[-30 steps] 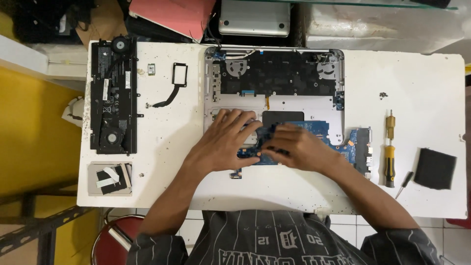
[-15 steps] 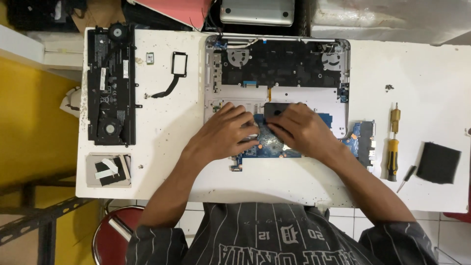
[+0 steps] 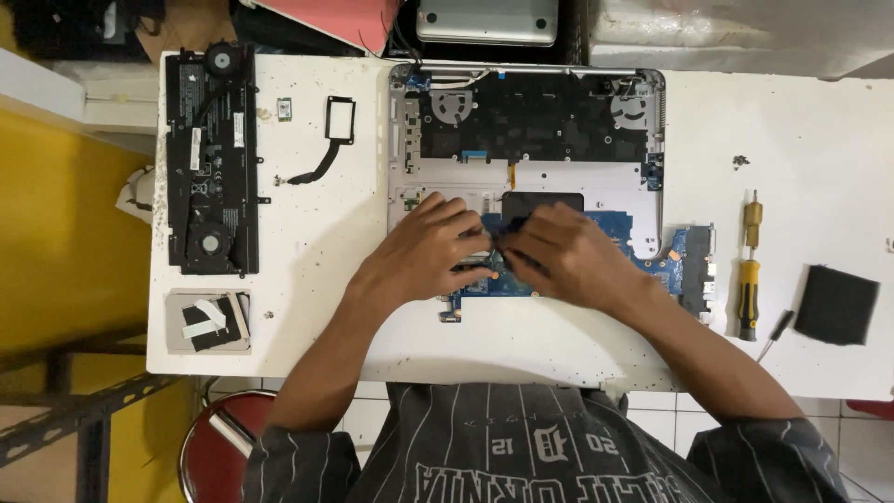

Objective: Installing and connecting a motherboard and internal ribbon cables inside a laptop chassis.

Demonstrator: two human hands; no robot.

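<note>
Both forearms reach in from the lower edge and converge on the blue circuit board (image 3: 610,228), which lies in the lower part of the opened laptop shell (image 3: 531,182) on the white table (image 3: 317,224); the left hand (image 3: 419,251) lies palm down, knuckles raised a little, its fingers curled and pointing toward the right hand, the tips pressed onto the board; the right hand (image 3: 568,256) lies palm down too, angled toward the left one, its fingers bent and pinched together at the tips, which meet the left fingertips over the board; whether either hand grips a small part there I cannot tell, since the fingers hide the spot.

Just beyond the fingertips sits a dark rectangular pad (image 3: 545,202); farther beyond is the black keyboard back (image 3: 535,116) with a round fan at each side. To the right of the right hand, well apart, lie a yellow-handled screwdriver (image 3: 748,279) and a black square pad (image 3: 836,305). Left of the left hand, well apart, lie a long black battery assembly (image 3: 212,158), a black loop of flat cable (image 3: 331,135), and nearer the person a grey plate (image 3: 207,321).
</note>
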